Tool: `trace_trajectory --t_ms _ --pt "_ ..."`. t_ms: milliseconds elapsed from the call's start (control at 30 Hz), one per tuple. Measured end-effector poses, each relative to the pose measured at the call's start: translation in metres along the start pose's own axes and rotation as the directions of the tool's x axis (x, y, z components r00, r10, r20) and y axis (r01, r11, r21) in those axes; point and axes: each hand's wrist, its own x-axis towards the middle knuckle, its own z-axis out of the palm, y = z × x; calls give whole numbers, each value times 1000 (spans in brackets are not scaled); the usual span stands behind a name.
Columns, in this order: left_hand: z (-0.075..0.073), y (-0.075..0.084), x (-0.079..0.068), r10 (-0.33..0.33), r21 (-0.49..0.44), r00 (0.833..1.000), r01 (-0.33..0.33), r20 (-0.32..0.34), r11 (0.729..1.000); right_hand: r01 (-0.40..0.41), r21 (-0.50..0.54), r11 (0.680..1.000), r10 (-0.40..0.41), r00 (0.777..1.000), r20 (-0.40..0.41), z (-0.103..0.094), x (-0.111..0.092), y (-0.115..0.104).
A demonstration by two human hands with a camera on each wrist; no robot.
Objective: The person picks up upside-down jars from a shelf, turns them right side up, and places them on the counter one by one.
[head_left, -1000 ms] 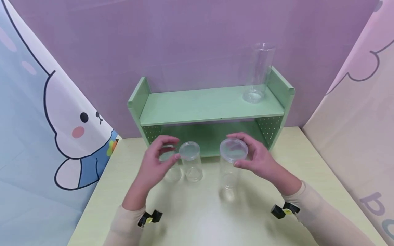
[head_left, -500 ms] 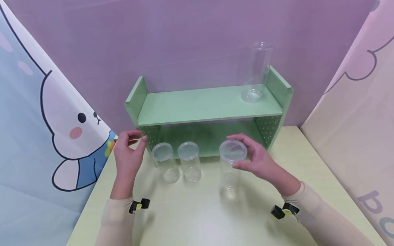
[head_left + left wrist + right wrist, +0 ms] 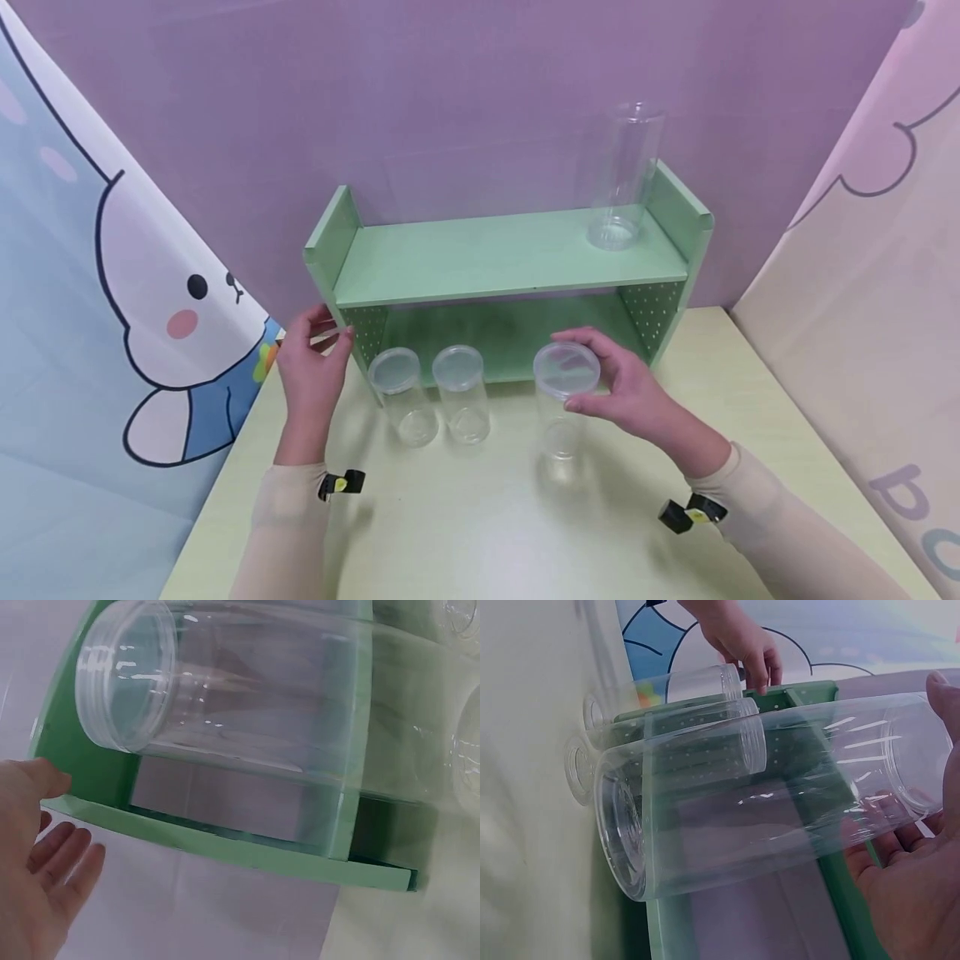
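My right hand (image 3: 628, 385) holds a tall clear plastic jar (image 3: 561, 425) near its lidded top, thumb and fingers on either side. The jar is upright in front of the green shelf (image 3: 480, 254). In the right wrist view, the fingers show through its clear wall (image 3: 727, 825). My left hand (image 3: 311, 362) is at the shelf's left side panel (image 3: 225, 851), fingers loosely bent on its outer side and thumb overlapping its front edge. Two smaller clear lidded jars, a left one (image 3: 407, 408) and a right one (image 3: 462, 400), stand side by side on the table between my hands.
A tall clear cylinder (image 3: 626, 179) stands on the shelf's upper board at the right end. The lower compartment (image 3: 510, 329) lies behind the jars. Printed cloths hang at left and right, with a purple backdrop (image 3: 480, 100) behind.
My left hand has left the leftmost small jar, moved left and then forward to the shelf's side panel. My right hand has stayed on its jar.
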Motion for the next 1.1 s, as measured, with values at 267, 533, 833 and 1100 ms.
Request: trace_trajectory --t_ms 267,533,833,1100 --pt "6 -8 1 49 -31 997 -51 -54 998 -30 -30 999 29 1000 -11 1 1 3" --pt "8 -9 2 37 -34 998 -39 -51 999 -73 -86 994 73 997 -3 12 10 17" --pt "9 -13 1 58 -28 997 -59 -47 998 -80 -104 991 83 996 20 28 23 28" --pt "9 -14 1 57 -16 997 -58 -56 998 -101 -126 987 103 995 12 34 31 40"
